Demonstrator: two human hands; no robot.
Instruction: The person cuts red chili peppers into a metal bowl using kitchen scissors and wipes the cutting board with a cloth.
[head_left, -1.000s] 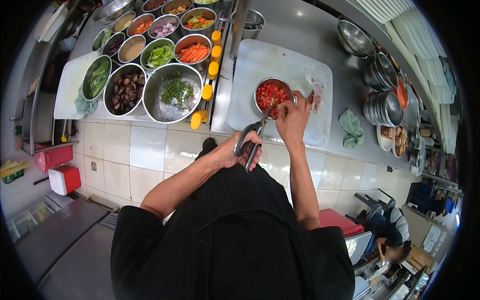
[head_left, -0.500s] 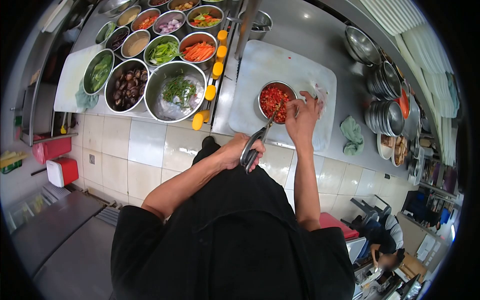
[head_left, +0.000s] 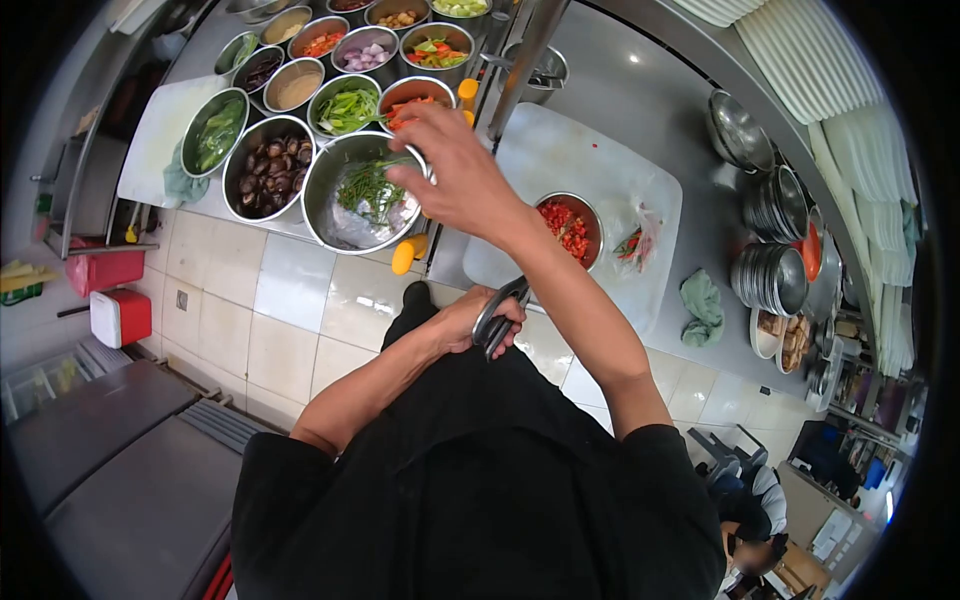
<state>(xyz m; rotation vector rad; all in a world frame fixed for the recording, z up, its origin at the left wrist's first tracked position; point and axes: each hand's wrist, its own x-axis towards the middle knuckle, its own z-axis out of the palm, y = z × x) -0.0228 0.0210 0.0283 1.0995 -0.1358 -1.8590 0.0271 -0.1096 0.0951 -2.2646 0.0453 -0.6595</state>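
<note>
My left hand [head_left: 472,318] is closed round the handles of a pair of scissors [head_left: 497,328], held low in front of my apron; my right forearm hides the blades. My right hand [head_left: 452,172] hangs with fingers apart over the right rim of a metal pot of green herbs [head_left: 365,190], near the carrot strips [head_left: 408,110]. Nothing shows in its fingers. On the white cutting board [head_left: 545,140] stands a metal bowl of cut red chilies [head_left: 566,232], partly behind my forearm. Beside it lies a clear plastic bag [head_left: 638,245] with red and green chilies.
Metal containers of mushrooms [head_left: 268,170], green peppers [head_left: 216,135] and sliced greens [head_left: 347,105] crowd the left counter. A yellow-capped bottle [head_left: 405,255] stands at the edge. Stacked metal bowls [head_left: 770,280] and a green cloth [head_left: 702,308] lie right. Another person [head_left: 752,510] is at lower right.
My right hand has left the chili bowl and swung left to the pot of herbs. The chilies in the bag now show. My left hand keeps the scissors; the blades are now hidden.
</note>
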